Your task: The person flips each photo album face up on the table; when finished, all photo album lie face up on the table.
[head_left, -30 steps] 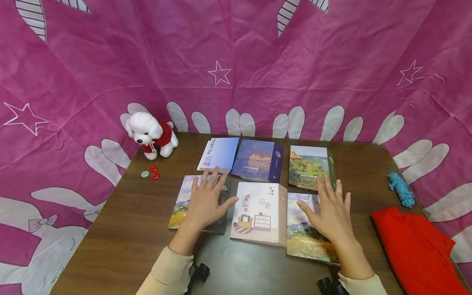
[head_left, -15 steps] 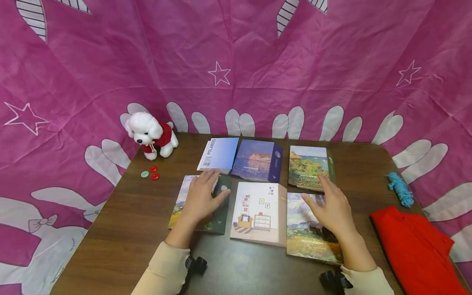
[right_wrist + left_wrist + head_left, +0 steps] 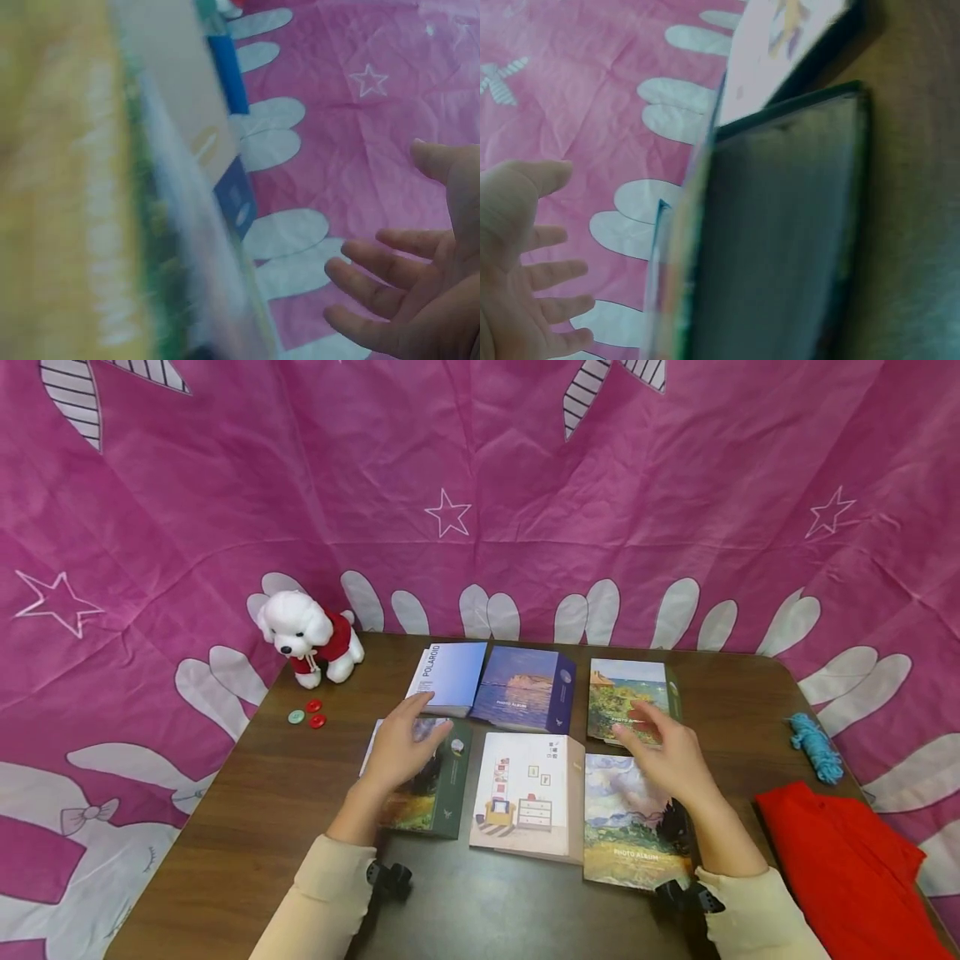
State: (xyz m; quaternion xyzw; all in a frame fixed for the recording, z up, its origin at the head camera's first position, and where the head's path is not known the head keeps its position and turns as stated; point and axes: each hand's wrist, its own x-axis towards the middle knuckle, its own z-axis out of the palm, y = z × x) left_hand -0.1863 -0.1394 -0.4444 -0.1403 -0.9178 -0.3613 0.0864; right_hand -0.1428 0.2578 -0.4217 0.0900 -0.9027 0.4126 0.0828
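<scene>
In the head view my left hand (image 3: 396,747) hovers over a photo album with a dark green spine (image 3: 450,793), fingers loosely bent and holding nothing. My right hand (image 3: 667,756) hangs over another landscape photo album (image 3: 630,827), likewise holding nothing. Between them lies a white album with a furniture drawing (image 3: 528,793). Behind stand a blue Polaroid album (image 3: 456,675), a purple sea-cliff album (image 3: 517,689) and a garden-scene album (image 3: 626,683). Both wrist views show spread fingers, apart from the albums; the left hand (image 3: 525,277) covers nothing there.
A white plush dog in red (image 3: 307,635) sits at the back left, with red and green buttons (image 3: 317,721) before it. To the right are a blue yarn bundle (image 3: 816,747) and a folded red cloth (image 3: 840,868). A pink curtain (image 3: 510,460) hangs behind the table.
Both hands have turned so that the palms face inward, their fingers less spread. The left hand has drifted left; the right fingertips have shifted slightly left. The albums have stayed put.
</scene>
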